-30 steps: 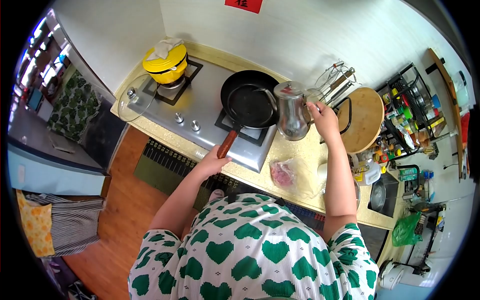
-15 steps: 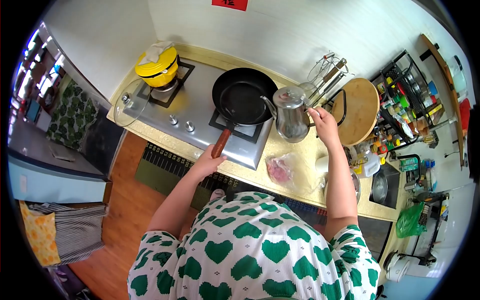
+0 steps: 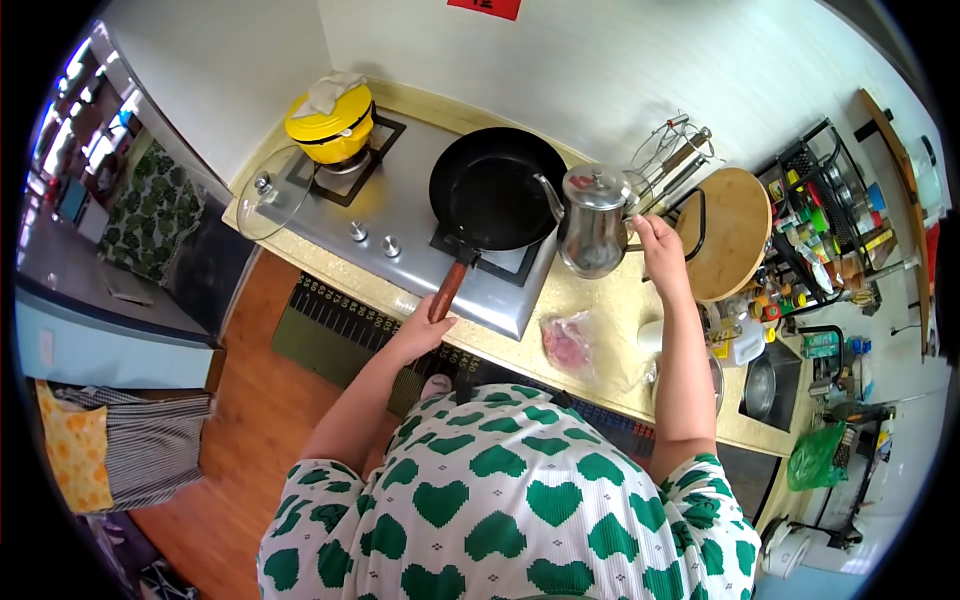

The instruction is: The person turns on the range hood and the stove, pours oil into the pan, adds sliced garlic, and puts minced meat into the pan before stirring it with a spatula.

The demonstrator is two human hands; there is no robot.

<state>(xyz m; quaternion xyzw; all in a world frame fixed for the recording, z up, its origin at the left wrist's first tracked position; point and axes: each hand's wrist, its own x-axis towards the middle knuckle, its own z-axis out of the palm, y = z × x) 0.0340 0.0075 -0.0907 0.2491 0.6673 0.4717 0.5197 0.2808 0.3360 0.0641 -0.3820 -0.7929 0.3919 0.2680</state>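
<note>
My left hand [image 3: 424, 332] is closed round the wooden handle of a black frying pan [image 3: 495, 195]. The pan rests over the right burner of the steel gas stove [image 3: 400, 195], and no food shows in it. In my right hand [image 3: 660, 245] is the handle of a shiny metal oil pot [image 3: 592, 235] with a lid and a thin curved spout. The pot is upright at the pan's right side, its spout pointing toward the pan's rim. Whether any liquid leaves the spout I cannot make out. Below the pot, raw meat in a plastic bag [image 3: 568, 345] lies on the counter.
A yellow pot [image 3: 335, 130] with a cloth on its lid stands on the left burner, beside a glass lid [image 3: 270, 190]. To the right are a round wooden board [image 3: 728, 235], a utensil holder with a whisk [image 3: 675, 150], a spice rack [image 3: 815, 200] and a sink [image 3: 775, 385].
The whole view has shifted slightly as my head moved. Both hands keep their grips, and the oil pot stays beside the pan with little change.
</note>
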